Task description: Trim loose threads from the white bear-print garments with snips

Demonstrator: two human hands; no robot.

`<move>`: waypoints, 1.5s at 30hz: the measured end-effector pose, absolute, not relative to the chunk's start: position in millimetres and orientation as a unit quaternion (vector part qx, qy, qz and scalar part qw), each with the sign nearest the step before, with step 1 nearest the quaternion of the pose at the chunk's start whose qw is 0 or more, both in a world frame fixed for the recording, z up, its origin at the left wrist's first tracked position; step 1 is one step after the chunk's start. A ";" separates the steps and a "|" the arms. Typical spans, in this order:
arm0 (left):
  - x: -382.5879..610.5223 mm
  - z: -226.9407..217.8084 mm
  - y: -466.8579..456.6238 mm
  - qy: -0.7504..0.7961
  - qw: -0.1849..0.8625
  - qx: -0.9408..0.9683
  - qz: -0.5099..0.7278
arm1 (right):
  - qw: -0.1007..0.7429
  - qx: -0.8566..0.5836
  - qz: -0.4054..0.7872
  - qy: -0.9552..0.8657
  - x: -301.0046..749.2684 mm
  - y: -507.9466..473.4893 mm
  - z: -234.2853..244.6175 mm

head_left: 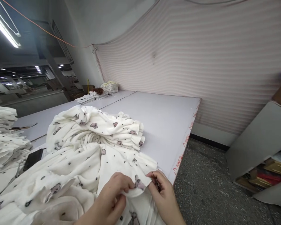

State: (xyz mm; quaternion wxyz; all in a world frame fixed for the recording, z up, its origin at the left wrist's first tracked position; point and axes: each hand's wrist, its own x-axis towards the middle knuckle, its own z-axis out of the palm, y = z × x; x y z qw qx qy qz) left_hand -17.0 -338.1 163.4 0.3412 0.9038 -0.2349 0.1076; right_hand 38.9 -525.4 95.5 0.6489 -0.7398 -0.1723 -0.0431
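Observation:
A heap of white printed garments (93, 134) with small grey-pink animal motifs lies on the white table (159, 122). At the near edge my left hand (110, 200) pinches a fold of the nearest white garment (117, 165), fingers closed on the cloth. My right hand (162, 195) grips the same edge from the right and also holds a thin dark tool (155, 182) between its fingers; I cannot make out what kind.
A stack of folded white garments (4, 137) sits at the left with a dark flat object (32, 158) beside it. More folded stacks (107, 87) lie at the far end. A striped fabric hangs behind. Grey floor and a leaning grey board (257, 137) are at right.

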 end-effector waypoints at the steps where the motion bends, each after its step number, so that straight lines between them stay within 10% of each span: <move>1: -18.5 161.1 -340.5 -0.235 0.326 0.908 0.116 | 0.647 -0.740 -0.048 -0.176 35.7 -524.1 99.0; 16: -19.3 150.3 -339.7 -0.294 0.259 0.885 0.251 | 0.474 -0.820 0.102 -0.304 27.4 -539.3 151.0; 21: -20.3 150.7 -339.7 -0.262 0.283 0.886 0.255 | 0.522 -0.809 0.062 -0.264 22.3 -533.7 140.7; 30: -14.2 167.0 -343.1 0.074 0.643 0.762 -0.013 | 0.603 -0.765 -0.042 -0.224 27.1 -515.4 125.5; 45: -17.3 172.0 -350.5 0.049 0.593 0.803 -0.023 | 0.643 -0.743 -0.024 -0.185 21.8 -490.7 119.2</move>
